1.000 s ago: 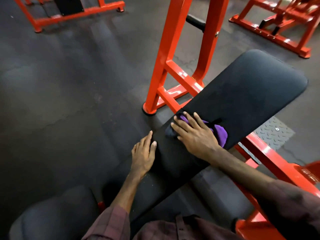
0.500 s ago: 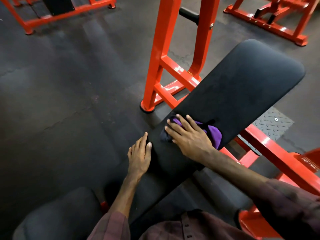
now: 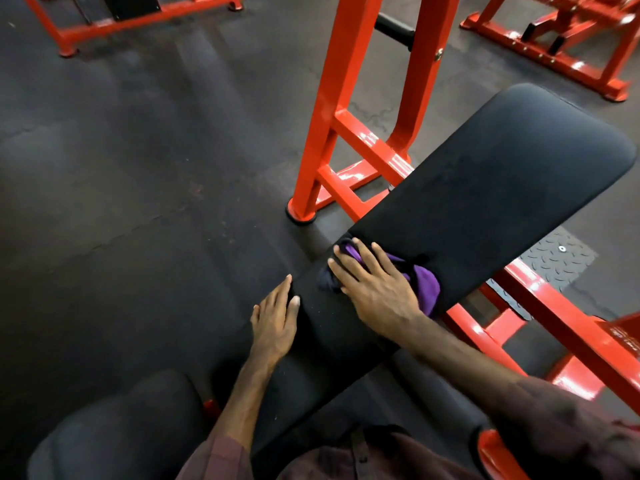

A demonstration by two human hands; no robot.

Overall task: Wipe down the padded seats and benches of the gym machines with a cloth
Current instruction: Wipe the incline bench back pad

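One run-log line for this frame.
right hand: flat, pressing purple cloth on black padded bench | left hand: open, resting on bench edge | stage: wiping

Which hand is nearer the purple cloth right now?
Right. The right hand lies flat on the purple cloth, pressing it to the bench pad. The left hand rests apart on the pad's edge.

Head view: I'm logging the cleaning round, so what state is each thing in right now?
Purple cloth: bunched, pressed flat on the pad.
Right hand: palm down on the cloth, fingers spread.
Left hand: empty, resting on the pad's edge.
Bench pad: tilted, far end bare.
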